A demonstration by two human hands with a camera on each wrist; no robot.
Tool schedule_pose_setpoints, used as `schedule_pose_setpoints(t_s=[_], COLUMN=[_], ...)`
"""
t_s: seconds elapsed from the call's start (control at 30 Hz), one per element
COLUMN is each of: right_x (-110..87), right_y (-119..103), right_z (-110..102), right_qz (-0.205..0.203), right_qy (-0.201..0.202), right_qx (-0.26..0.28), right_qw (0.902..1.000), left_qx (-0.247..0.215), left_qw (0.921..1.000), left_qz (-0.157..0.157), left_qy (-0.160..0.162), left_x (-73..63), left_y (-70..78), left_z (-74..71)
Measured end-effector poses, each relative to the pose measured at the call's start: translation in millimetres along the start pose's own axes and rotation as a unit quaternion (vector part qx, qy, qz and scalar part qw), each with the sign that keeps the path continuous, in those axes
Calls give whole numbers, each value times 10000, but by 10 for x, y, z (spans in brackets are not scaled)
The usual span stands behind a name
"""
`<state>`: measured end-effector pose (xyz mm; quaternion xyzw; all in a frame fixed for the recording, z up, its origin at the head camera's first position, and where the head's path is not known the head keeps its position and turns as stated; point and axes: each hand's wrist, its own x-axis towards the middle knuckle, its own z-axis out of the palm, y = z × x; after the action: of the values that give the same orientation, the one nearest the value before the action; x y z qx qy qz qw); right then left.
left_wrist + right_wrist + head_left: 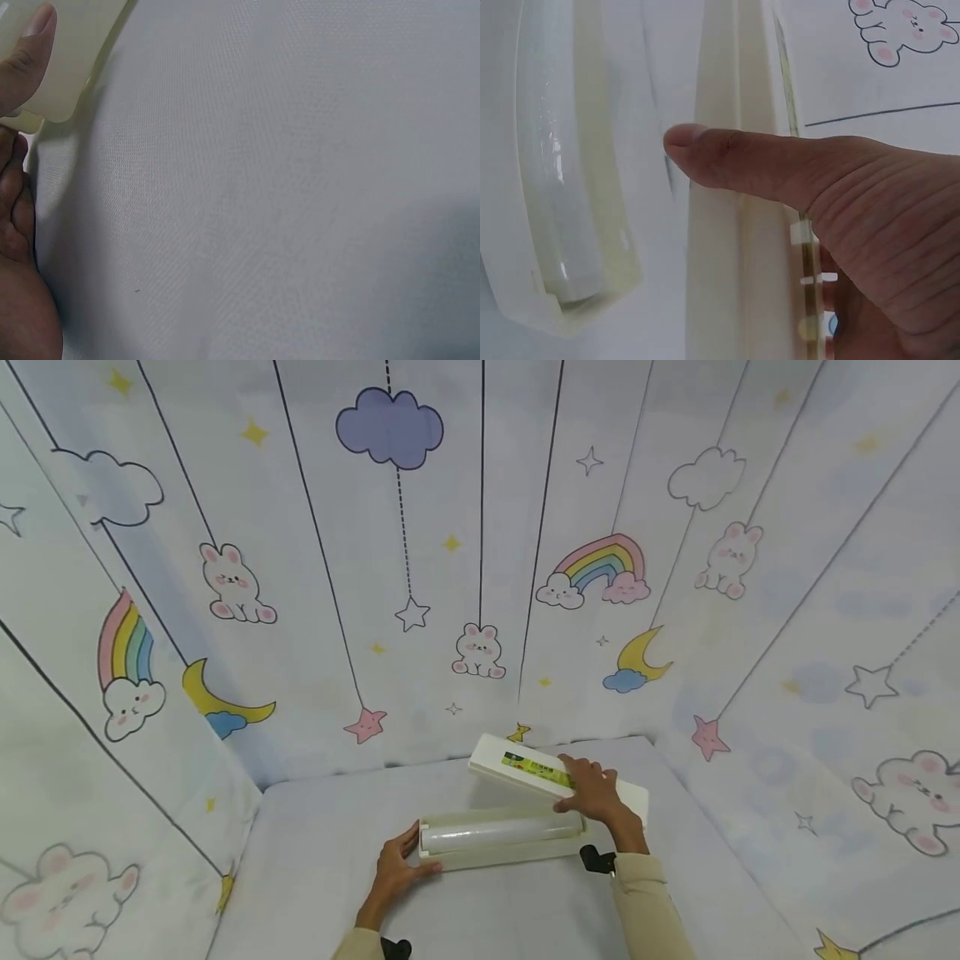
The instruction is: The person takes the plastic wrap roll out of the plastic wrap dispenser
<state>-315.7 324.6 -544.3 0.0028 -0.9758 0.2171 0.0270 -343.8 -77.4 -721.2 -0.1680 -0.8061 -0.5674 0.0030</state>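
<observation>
Left hand [395, 867] grips the left end of an uncovered whitish box [510, 858] on the table [300, 860], glossy roll [498, 834] inside; right hand [596, 789] clamps the lid [528, 767], angled behind the box.

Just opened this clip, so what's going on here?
A person has a long, pale box open on a white surface. The left hand holds the left end of the box base, with a shiny, film-like roll lying lengthwise inside it. The right hand grips the lid, which has a green label and is off the base, angled behind it. Whether the lid touches the surface is hard to tell.
</observation>
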Motion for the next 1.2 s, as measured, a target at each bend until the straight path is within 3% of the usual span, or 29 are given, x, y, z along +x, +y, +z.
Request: schedule_pose_setpoints(t_s=[0.33,0.47,0.63,0.87,1.07,1.2], right_x=[-67,-117,-166,-240,-318,-367], right_y=[170,224,283,368,435,486], right_z=[-77,-135,-191,-236,-310,-345], right_qz=[308,499,596,860,1053,1130], right_qy=[473,513,649,726,775,806], right_qx=[-119,-39,25,-46,-91,-99], right_qw=[9983,9974,9961,9936,9914,9903], left_qx=[-433,-453,-163,-352,-36,-119], left_qw=[9984,9985,9997,9983,9998,9996], left_qz=[-353,-266,-25,-452,-88,-200], left_qy=[100,125,163,104,154,135], left_x=[65,86,97,75,59,56], left_y=[-131,-151,-120,-74,-92,-137], left_z=[67,75,66,60,63,54])
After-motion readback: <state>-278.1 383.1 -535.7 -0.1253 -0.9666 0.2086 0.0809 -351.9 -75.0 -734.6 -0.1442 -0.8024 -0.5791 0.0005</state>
